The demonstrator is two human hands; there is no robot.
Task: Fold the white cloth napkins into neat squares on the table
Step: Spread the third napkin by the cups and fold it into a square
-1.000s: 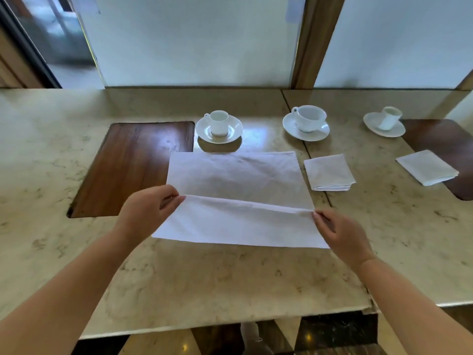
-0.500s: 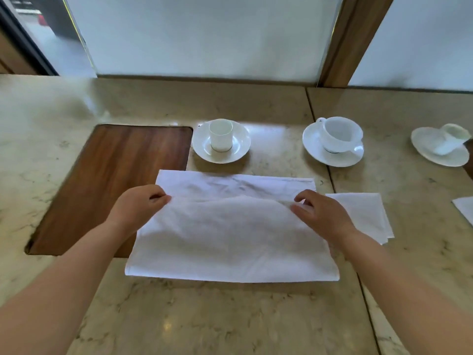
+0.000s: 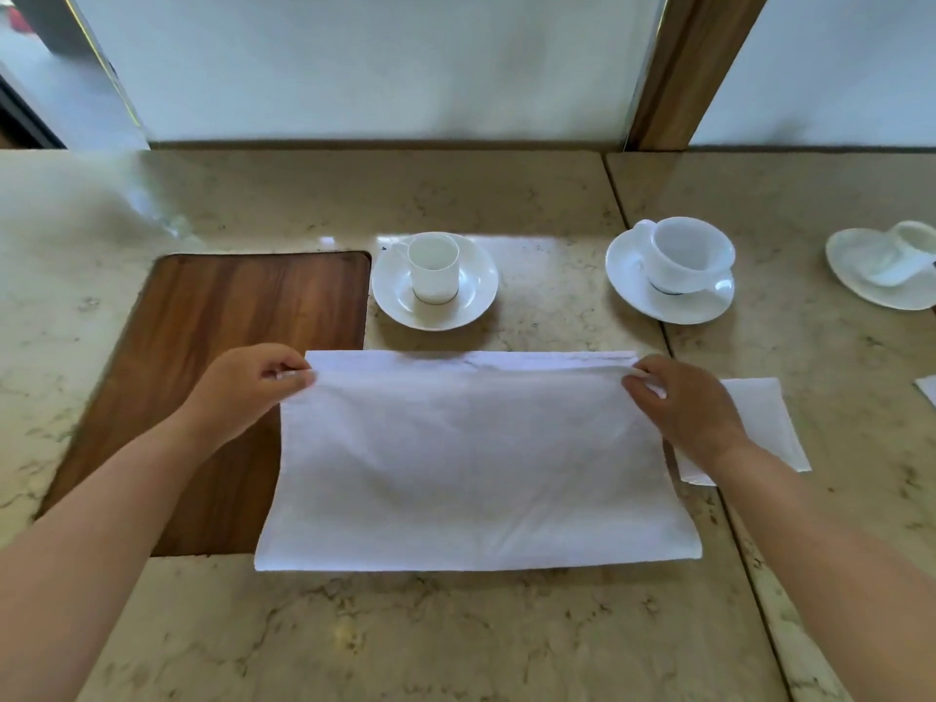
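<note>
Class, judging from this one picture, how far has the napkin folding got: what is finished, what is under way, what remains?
Done: a folded napkin lies right of the work. Under way: the left hand and right hand pinch the top layer's corners of the large napkin, nearly meeting the far edge. Left: press this first fold, then fold it down to a square.

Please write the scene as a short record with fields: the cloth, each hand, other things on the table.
napkin in work: white napkin, folded in half, top layer almost at the far edge
left hand: left hand, grip pinching the far left corner
right hand: right hand, grip pinching the far right corner
finished: folded napkin, partly under the right hand
crockery: small cup, wide cup, each on a saucer
surface: marble table, wooden inlay
</note>
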